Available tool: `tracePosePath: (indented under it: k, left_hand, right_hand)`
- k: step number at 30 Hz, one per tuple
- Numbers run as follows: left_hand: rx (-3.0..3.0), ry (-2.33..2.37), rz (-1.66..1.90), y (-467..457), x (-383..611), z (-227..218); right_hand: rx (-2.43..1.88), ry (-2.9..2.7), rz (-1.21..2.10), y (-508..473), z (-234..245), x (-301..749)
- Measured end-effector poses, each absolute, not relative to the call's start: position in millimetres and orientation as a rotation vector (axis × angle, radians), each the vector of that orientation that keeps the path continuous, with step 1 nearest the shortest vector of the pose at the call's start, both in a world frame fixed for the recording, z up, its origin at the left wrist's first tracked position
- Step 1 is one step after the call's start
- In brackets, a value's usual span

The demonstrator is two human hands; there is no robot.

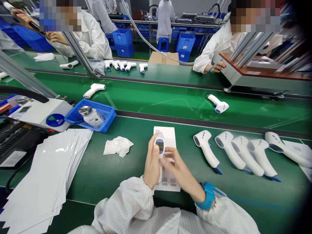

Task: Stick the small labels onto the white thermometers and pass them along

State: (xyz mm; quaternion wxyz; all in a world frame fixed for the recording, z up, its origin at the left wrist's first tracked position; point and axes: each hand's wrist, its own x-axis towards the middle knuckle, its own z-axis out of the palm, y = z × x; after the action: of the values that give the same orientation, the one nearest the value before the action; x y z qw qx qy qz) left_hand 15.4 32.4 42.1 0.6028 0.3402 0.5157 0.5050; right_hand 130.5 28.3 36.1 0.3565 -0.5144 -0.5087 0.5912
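A white infrared forehead thermometer stands upright in my left hand, its small display facing me. My left thumb lies along its side just under the screen. Close to the thermometer's right side is my right hand, slightly blurred, with fingers stretched out and apart; whether they touch it I cannot tell. A blue band circles my right wrist. Beneath both hands lies a printed white sheet. Several more thermometers rest in a row on the right, the nearest thermometer with its blue handle end towards me.
Left of my hands lies a crumpled white tissue. Farther left are a paper stack and a blue tray holding a metal-capped bottle. Thermometers lie on the green conveyor. Co-workers sit across it.
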Motion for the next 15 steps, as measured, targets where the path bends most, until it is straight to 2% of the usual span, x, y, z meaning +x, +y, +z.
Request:
tracePosePath:
  k: [2,4,9,15]
  left_hand:
    - [0.769,1.232,1.228,42.2,12.9,45.2]
    - [0.781,1.237,1.231,52.6,10.1,46.7]
    - [0.947,1.320,1.137,69.5,4.3,44.2]
    - [1.031,1.345,0.953,58.8,-25.2,42.2]
  right_hand:
    - [-1.252,-1.421,1.657,20.0,36.1,127.2]
    - [-1.199,-1.521,1.611,26.4,33.9,123.3]
    - [-1.489,-1.765,1.001,131.0,26.9,116.1]
    - [-1.770,-1.550,0.608,270.1,51.8,169.4]
